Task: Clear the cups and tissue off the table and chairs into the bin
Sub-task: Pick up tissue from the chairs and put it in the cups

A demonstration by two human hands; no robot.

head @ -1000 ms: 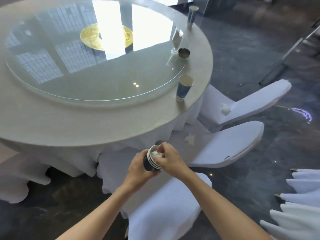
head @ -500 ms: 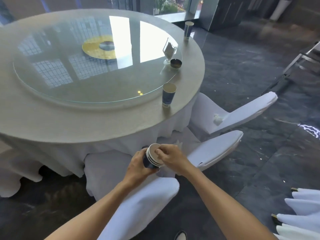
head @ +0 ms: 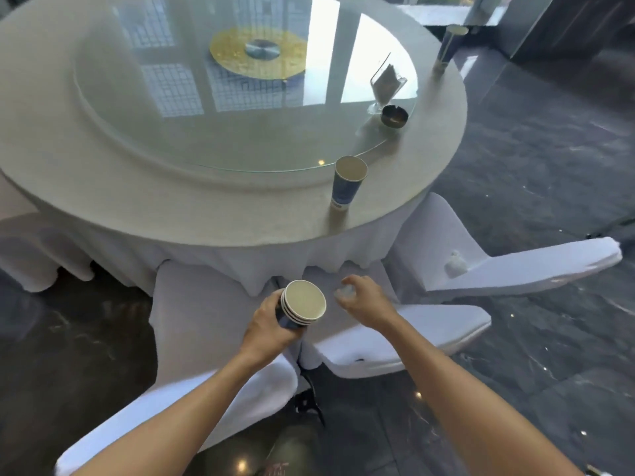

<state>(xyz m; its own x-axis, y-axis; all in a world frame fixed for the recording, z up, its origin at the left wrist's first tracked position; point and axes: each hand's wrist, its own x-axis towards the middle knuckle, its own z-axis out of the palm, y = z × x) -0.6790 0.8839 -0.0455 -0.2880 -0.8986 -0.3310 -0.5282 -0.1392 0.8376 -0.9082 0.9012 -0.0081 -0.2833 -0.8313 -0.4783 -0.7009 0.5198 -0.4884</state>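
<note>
Stack of nested cups [head: 299,306], at least three rims visible, held in the left hand [head: 271,321], fingers wrapped tight round the blue sides, mouth tilted toward the camera. Right hand [head: 360,300] just beside it, fingers curled loosely over a white tissue wad [head: 344,293]; can't tell if it's actually gripping it. Two single cups upright on the table [head: 240,214]: near cup [head: 347,183], far cup [head: 448,46]. One more tissue [head: 455,264] on the right chair [head: 515,266].
</note>
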